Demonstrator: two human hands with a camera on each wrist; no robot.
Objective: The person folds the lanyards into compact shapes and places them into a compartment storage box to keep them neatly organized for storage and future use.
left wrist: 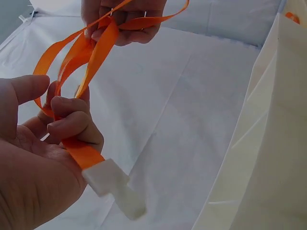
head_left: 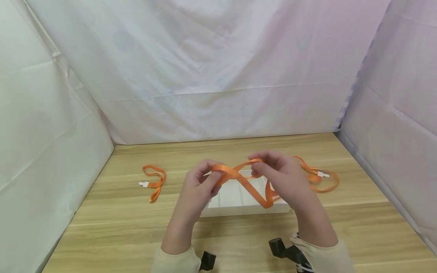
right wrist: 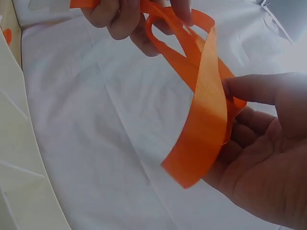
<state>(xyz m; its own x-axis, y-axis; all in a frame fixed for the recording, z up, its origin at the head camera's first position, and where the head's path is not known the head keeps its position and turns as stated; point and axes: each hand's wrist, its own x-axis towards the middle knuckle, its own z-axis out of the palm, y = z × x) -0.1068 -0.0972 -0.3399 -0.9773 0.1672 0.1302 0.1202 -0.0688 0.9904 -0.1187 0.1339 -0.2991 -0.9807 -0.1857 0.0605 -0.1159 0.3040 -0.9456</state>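
Lanyards: three orange, two hands, one white divided box. Left to right: left lanyard (head_left: 156, 185) flat on the table (head_left: 109, 231), white clip attached; left hand (head_left: 198, 182), fingers curled, gripping the middle lanyard (head_left: 250, 189), which is up in the air over the box (head_left: 246, 211); right hand (head_left: 285, 176), thumb and fingers pinching the same strap; right lanyard (head_left: 313, 178) on the table, also clipped. Middle lanyard's white clip (left wrist: 106, 177) shows only in left wrist view, by the left palm; head view hides it.
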